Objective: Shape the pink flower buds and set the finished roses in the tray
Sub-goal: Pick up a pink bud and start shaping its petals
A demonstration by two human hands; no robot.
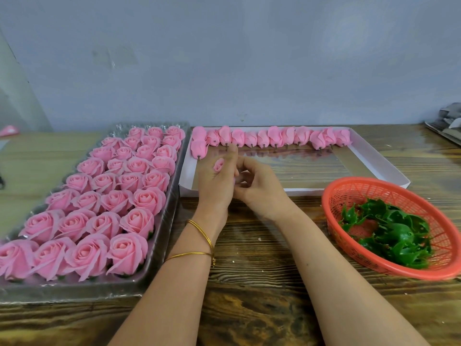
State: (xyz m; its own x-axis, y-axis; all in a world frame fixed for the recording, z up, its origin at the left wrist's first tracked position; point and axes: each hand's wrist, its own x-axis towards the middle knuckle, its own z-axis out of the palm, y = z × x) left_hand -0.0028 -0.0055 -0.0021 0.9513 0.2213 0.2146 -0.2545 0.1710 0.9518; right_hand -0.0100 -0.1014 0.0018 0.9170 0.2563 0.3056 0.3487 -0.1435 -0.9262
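Observation:
My left hand point(216, 178) grips a small pink flower bud point(219, 165), its tip peeking out between thumb and fingers. My right hand point(257, 184) meets it with curled fingers touching the same bud from the right. Both hands hover over the near left corner of a white box lid point(374, 158), where a row of several closed pink buds point(274, 137) lies along the far edge. To the left, a clear plastic tray point(159, 236) holds several rows of finished pink roses point(109, 196), nearly full.
A red plastic basket point(349, 191) with green plastic calyxes point(389, 233) sits at the right on the wooden table point(262, 283). A grey wall stands behind. Grey objects lie at the far right edge point(446, 123).

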